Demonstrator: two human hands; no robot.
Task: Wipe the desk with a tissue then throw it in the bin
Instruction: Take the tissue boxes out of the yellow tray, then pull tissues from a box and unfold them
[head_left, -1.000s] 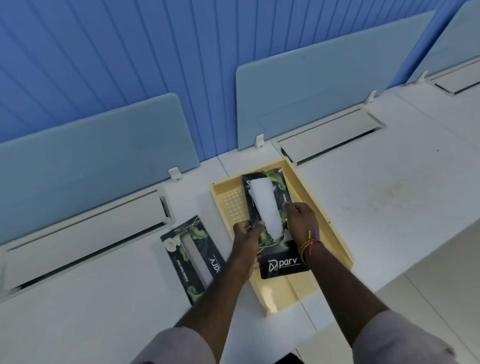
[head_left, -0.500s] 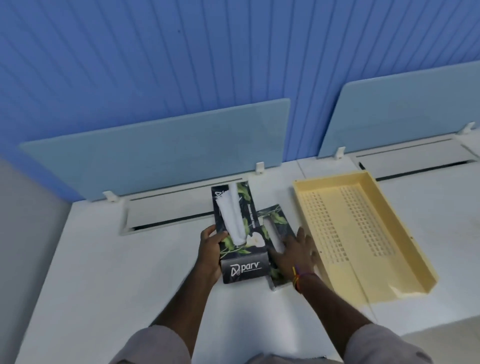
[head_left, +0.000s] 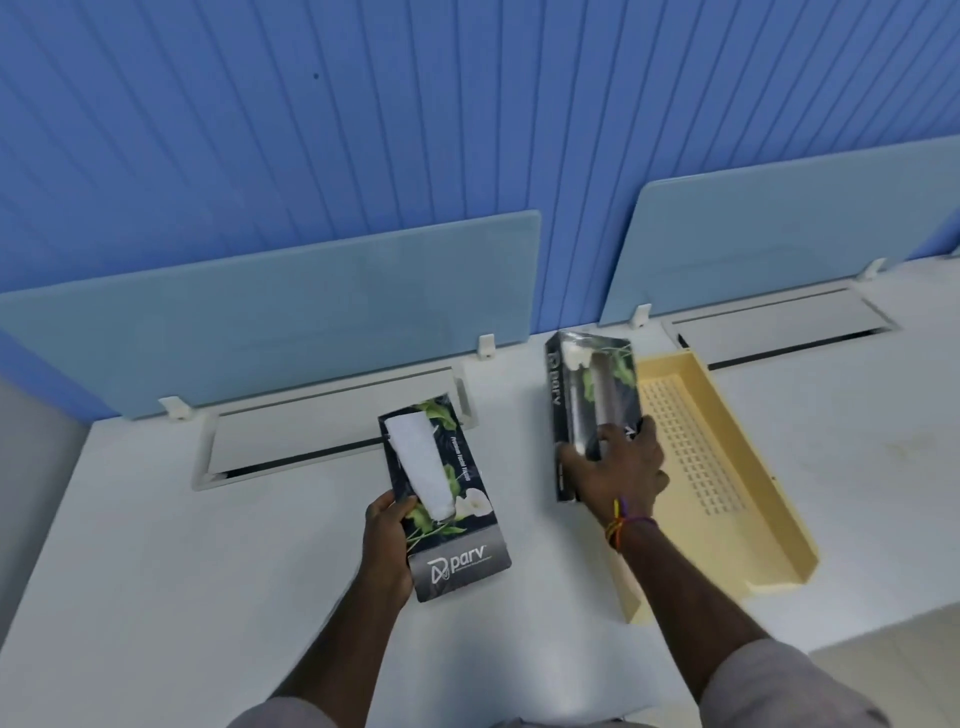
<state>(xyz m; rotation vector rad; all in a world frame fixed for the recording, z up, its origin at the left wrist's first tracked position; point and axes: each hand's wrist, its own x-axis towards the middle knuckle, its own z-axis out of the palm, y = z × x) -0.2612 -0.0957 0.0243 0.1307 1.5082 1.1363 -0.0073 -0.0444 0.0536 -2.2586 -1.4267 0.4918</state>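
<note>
My left hand (head_left: 387, 545) grips a dark leaf-printed tissue box (head_left: 457, 519) by its left side, low over the white desk (head_left: 182, 571). A white tissue (head_left: 421, 467) sticks out of its top slot. My right hand (head_left: 618, 473) holds a second tissue box (head_left: 587, 400) of the same print, lifted and tilted on edge beside the yellow tray (head_left: 769, 519). Its slot shows no tissue standing out. No bin is in view.
Light blue divider panels (head_left: 291, 317) stand along the desk's back edge before a blue ribbed wall. Two cable flaps (head_left: 332, 426) lie in the desktop behind the boxes. The perforated yellow tray lies to the right, its near end close to the desk's front edge.
The first box has come out of the yellow tray to the desk on the left. My right hand took up the second box from the desk and raised it toward the tray.
</note>
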